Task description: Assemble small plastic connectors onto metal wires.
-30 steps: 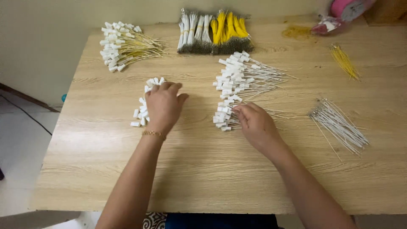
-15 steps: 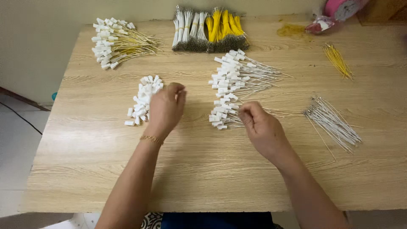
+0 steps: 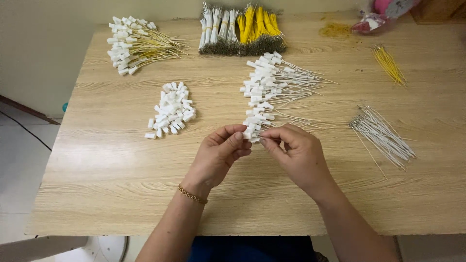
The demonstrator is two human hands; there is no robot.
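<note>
The left hand (image 3: 221, 154) has left the loose heap of small white plastic connectors (image 3: 171, 110) and met the right hand (image 3: 296, 151) (both pinched shut) on one white connector (image 3: 250, 136), so fitting has begun.

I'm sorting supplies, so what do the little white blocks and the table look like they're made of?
White blocks: probably moulded plastic, matte, uniform white with crisp edges. Table: wood or wood-look laminate, pale with printed-looking grain and a smooth, low sheen.

wood table (image 3: 121, 194), loose white caps (image 3: 171, 110), capped yellow wires (image 3: 138, 44), capped white wires (image 3: 274, 82), bare white wires (image 3: 383, 136), bare yellow wires (image 3: 388, 64), tied bundles (image 3: 240, 30) at back
</note>
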